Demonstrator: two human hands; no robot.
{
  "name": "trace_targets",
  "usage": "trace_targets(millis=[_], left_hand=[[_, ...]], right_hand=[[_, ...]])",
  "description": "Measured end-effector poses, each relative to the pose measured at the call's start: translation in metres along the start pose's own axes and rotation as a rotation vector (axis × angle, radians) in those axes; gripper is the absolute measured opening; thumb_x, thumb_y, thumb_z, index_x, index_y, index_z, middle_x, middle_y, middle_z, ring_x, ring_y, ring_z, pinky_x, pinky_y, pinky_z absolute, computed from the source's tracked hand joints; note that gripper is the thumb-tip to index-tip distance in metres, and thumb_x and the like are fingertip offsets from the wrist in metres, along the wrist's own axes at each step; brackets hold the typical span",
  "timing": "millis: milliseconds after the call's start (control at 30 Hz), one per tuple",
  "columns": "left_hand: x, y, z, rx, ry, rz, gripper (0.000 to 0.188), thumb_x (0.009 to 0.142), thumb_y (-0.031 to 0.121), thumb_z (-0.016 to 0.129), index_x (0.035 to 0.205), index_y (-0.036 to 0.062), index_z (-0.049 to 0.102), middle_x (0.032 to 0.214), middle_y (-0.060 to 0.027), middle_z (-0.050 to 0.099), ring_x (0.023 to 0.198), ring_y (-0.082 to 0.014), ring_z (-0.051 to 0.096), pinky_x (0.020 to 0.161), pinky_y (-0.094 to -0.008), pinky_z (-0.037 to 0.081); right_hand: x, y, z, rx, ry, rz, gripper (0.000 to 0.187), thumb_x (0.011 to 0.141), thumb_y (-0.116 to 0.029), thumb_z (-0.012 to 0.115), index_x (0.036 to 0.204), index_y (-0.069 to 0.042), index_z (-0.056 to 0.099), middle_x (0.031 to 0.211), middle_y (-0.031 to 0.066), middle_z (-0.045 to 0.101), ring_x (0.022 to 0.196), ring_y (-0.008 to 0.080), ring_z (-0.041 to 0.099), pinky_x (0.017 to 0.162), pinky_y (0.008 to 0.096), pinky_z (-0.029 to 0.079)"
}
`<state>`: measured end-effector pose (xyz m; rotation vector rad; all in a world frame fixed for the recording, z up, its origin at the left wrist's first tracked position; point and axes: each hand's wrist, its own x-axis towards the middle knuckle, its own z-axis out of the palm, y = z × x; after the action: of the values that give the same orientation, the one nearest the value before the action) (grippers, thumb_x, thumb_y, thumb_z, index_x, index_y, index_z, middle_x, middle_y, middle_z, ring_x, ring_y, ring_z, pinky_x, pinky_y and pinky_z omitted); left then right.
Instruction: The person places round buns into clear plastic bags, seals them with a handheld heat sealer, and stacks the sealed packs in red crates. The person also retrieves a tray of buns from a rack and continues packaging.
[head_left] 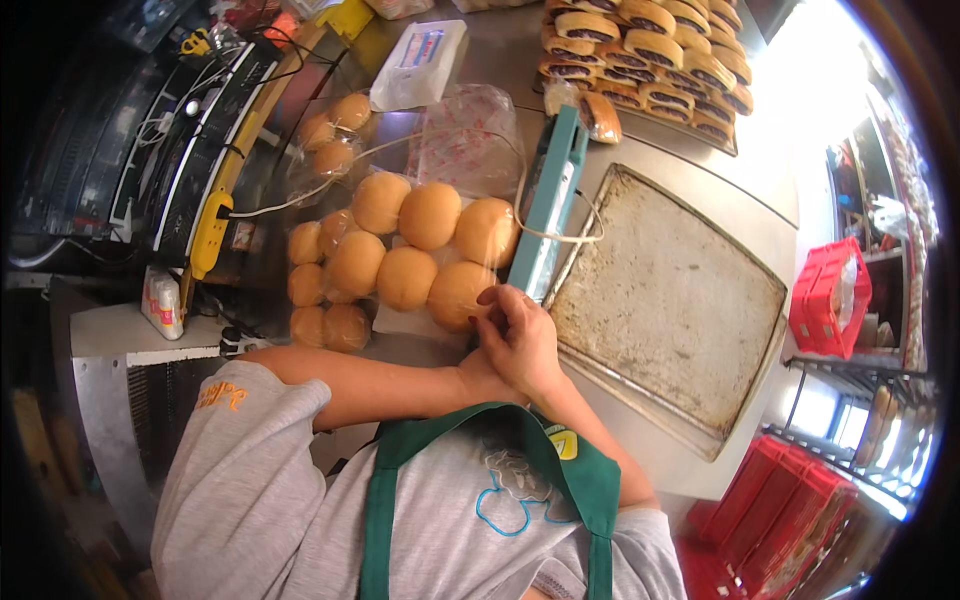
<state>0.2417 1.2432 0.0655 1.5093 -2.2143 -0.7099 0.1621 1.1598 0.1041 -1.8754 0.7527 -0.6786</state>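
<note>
A clear plastic bag of round golden buns [407, 278] lies in front of me, its right end against a long teal bag sealer [548, 205]. My right hand [522, 345] is closed, thumb and fingers pinching the bag's film at the near right bun. My left hand [485, 380] reaches across from the left and sits low beside the right wrist. Its fingers are hidden behind the right hand, so what they do cannot be seen. A white cord [380, 150] runs over the bags to the sealer.
More bagged buns [328, 327] lie left, others [338, 135] farther back. A worn baking tray [670, 300] stands right of the sealer. Filled rolls [650, 60] are stacked at the back. A white package [420, 65], yellow power strip [211, 235] and red crates [830, 298] surround the table.
</note>
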Motion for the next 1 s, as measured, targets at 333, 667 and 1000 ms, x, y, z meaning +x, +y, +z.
trace_targets(millis=[333,667,1000], left_hand=[[-0.01,-0.02,0.019,-0.129,-0.082,-0.069,0.053,0.09,0.03,0.053,0.13,-0.0051,0.046,0.132,-0.0246,0.045,0.129,-0.0379,0.039,0.11,-0.0458,0.028],[-0.016,-0.032,0.036,0.337,0.112,0.016,0.049,0.089,0.028,0.061,0.129,0.004,0.047,0.131,-0.0184,0.046,0.125,-0.0278,0.041,0.107,-0.0393,0.03],[0.006,-0.002,-0.006,0.312,-0.034,-0.102,0.048,0.092,0.03,0.05,0.125,-0.0049,0.049,0.123,-0.0234,0.048,0.121,-0.0353,0.042,0.104,-0.0486,0.03]], right_hand=[[0.011,-0.003,-0.001,-0.043,-0.037,0.006,0.021,0.08,-0.014,0.072,0.095,-0.006,0.061,0.082,0.0134,0.065,0.069,0.0315,0.064,0.061,0.0396,0.05],[0.012,-0.004,0.004,-0.067,-0.011,0.041,0.023,0.074,-0.011,0.077,0.092,-0.007,0.064,0.071,0.0095,0.062,0.062,0.0238,0.063,0.059,0.0336,0.05],[0.014,-0.008,0.004,-0.145,-0.029,0.061,0.019,0.079,-0.015,0.074,0.091,-0.007,0.062,0.071,0.0125,0.063,0.065,0.0303,0.064,0.059,0.0384,0.05]])
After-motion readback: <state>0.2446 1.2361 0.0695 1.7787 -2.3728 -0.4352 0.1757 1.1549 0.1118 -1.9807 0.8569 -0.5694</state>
